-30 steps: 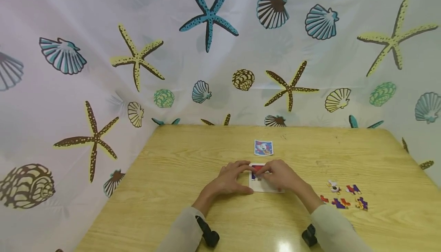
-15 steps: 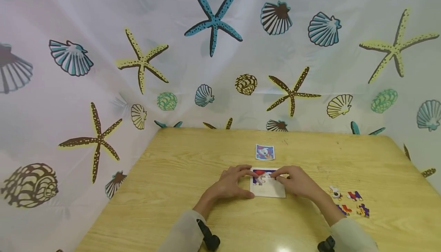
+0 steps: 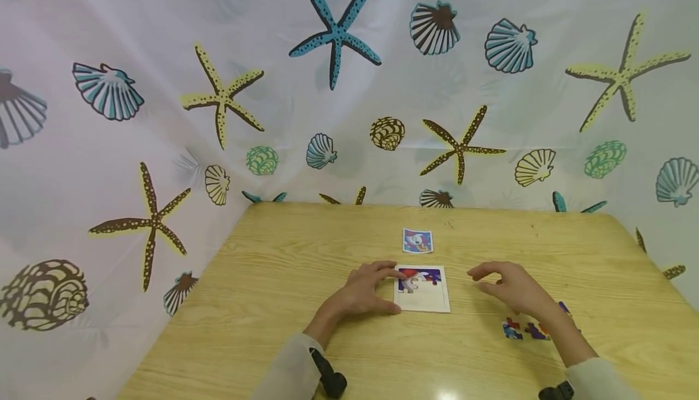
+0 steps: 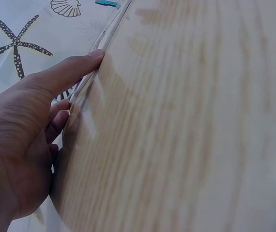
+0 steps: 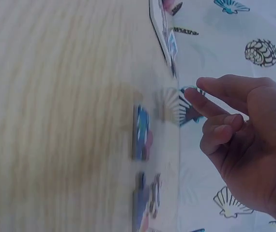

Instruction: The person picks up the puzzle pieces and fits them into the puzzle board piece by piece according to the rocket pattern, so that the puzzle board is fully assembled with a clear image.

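Observation:
A white-framed square puzzle tray lies on the table with picture pieces fitted along its upper part; bare board shows below them. My left hand holds the tray by its left side, thumb at the lower corner and index finger over the upper left pieces. In the left wrist view, the thumb meets the tray's thin edge. My right hand hovers between the tray and the loose puzzle pieces, fingers loosely bent with nothing in them. The right forearm hides some of those pieces.
Behind the tray lies a small picture card of a white cartoon animal. The wooden table ends at a hanging cloth printed with starfish and shells. Loose pieces also show in the right wrist view.
My right hand has left the tray and moved right, towards the loose pieces. More pieces at the tray's upper right are now uncovered. The left hand stays at the tray's left side.

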